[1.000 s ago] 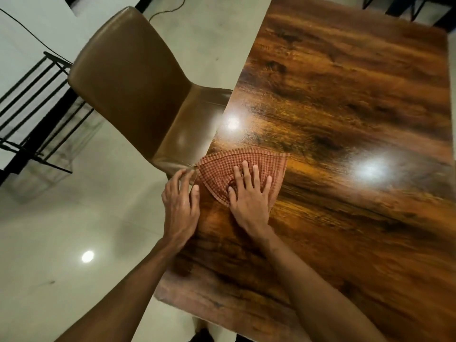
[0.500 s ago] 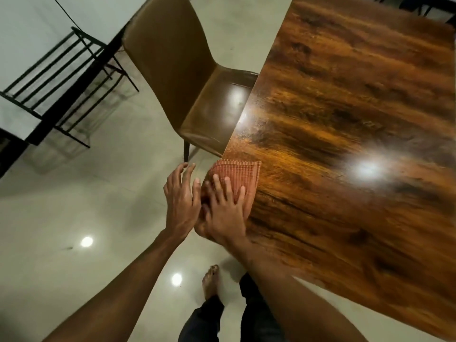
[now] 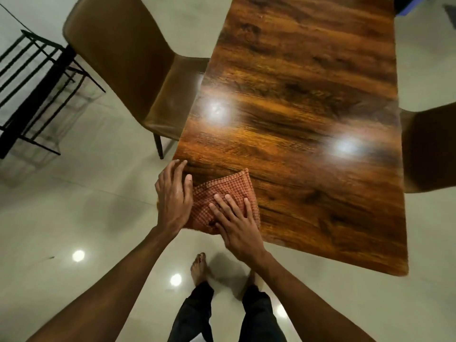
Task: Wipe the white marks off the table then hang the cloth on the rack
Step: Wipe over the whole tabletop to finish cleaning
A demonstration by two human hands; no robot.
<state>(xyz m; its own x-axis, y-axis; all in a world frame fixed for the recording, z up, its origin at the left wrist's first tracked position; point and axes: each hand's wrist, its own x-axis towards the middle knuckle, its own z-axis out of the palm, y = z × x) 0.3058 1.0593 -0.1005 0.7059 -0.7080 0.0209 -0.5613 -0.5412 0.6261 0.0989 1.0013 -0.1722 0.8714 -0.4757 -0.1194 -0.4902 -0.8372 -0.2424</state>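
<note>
The worktop (image 3: pixel 308 99) takes up most of the view, dark glossy wood grain with two bright lamp glares on it. No white marks can be made out on it from here, though the glare could be hiding some, so it's hard to call the wiping finished. A quick look from a lower angle would be worth doing before the cloth gets lifted.

Out past the fingertips and off to the left, a brown chair (image 3: pixel 128 70) is tucked against the worktop edge. Further left again, well apart from both hands, the black rack (image 3: pixel 37 77) stands on the floor with its thin bars bare. That's presumably where the cloth ends up.

The checked cloth (image 3: pixel 229 191) is folded into a rough square at the near left corner of the worktop, right under the fingers, with its near edge hanging a bit over the corner.

The right hand (image 3: pixel 237 225) is laid flat on the cloth, fingers (image 3: pixel 223 206) spread and pressing down, nothing gripped. The left hand (image 3: pixel 174 201) sits at the cloth's left side, fingers loosely extended and lightly curled, thumb resting on the cloth's edge. Whether anything is actually pinched there can't be told.

For doing this bit well, it's probably best if the cloth is kept folded and the pressure is put through the whole flat palm, so crumbs or dust get dragged off the corner instead of smeared around. The left hand could be cupped just below the edge to catch whatever comes off. Then the cloth should be gathered by one folded edge so it drapes over a bar cleanly.
</note>
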